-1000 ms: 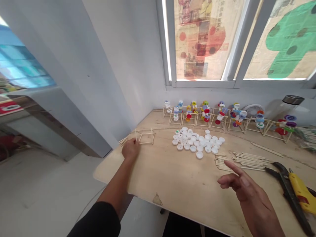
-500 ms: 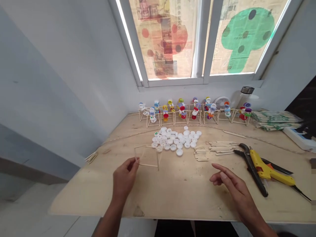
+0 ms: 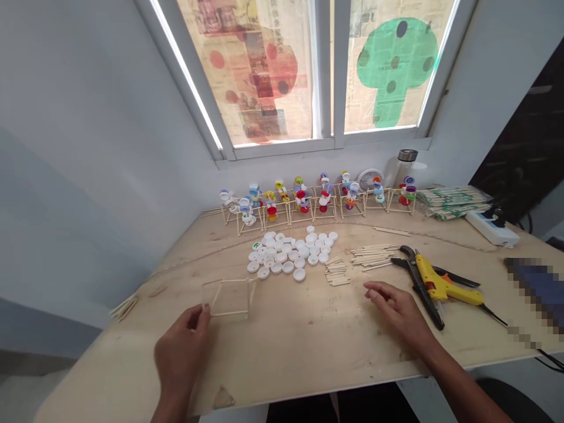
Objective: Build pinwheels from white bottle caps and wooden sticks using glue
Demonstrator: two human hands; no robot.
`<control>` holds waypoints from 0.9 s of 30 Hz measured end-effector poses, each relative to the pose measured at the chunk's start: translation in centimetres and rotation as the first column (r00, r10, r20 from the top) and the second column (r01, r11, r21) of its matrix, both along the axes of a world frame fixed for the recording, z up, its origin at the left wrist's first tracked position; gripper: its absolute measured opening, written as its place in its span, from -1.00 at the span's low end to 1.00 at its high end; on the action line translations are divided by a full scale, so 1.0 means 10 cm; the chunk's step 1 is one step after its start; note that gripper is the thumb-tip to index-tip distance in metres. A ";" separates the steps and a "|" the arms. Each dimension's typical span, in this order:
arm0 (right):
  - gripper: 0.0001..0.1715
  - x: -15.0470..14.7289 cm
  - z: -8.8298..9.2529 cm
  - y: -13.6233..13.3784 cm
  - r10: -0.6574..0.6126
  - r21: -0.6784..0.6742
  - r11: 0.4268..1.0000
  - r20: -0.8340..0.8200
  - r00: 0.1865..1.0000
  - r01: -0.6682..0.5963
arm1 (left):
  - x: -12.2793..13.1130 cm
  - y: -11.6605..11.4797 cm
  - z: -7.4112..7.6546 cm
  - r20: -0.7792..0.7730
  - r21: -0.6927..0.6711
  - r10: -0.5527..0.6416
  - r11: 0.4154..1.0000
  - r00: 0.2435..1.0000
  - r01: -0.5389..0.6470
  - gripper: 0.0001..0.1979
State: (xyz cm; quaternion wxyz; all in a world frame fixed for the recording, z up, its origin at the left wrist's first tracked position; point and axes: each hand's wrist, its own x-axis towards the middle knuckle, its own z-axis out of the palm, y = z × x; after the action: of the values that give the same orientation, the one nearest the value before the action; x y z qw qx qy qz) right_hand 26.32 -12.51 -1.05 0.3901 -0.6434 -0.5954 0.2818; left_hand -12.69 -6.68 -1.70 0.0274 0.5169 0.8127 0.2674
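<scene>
Wooden-stick frame (image 3: 229, 314): over there, front-left of the white bottle caps (image 3: 288, 267) | left hand (image 3: 183, 349): grip pinching its near-left corner | right hand (image 3: 399, 314): grip released, fingers loosely curled, near short sticks (image 3: 337, 274) | yellow glue gun (image 3: 436, 285): farther right

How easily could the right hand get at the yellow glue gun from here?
Probably quite easily: the right hand looks empty and the glue gun lies close by. A black hand tool lies partly between them, so it may need to reach over that.
</scene>
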 end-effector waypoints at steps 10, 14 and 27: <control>-0.64 0.24 0.01 0.38 -0.058 0.143 0.990 0.524 0.850 -0.020 | -0.16 0.18 0.00 -0.112 -0.111 0.148 0.981 0.983 -0.160 -0.70; -0.67 0.18 0.02 0.46 -0.060 0.147 0.988 0.614 0.787 -0.039 | -0.20 0.20 -0.01 -0.050 -0.162 0.113 0.980 0.992 -0.119 -0.60; -0.76 -0.29 0.21 0.89 -0.042 0.228 0.960 0.694 0.719 -0.163 | 0.96 0.09 0.26 -0.178 0.443 -0.544 0.700 0.820 0.561 -0.77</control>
State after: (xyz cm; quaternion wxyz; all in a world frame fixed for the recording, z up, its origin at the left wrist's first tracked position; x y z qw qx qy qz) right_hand 23.42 -3.56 1.03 0.2146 -0.6219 -0.7514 -0.0509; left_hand -3.11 -5.79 0.86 -0.0350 0.7312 0.5289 0.4294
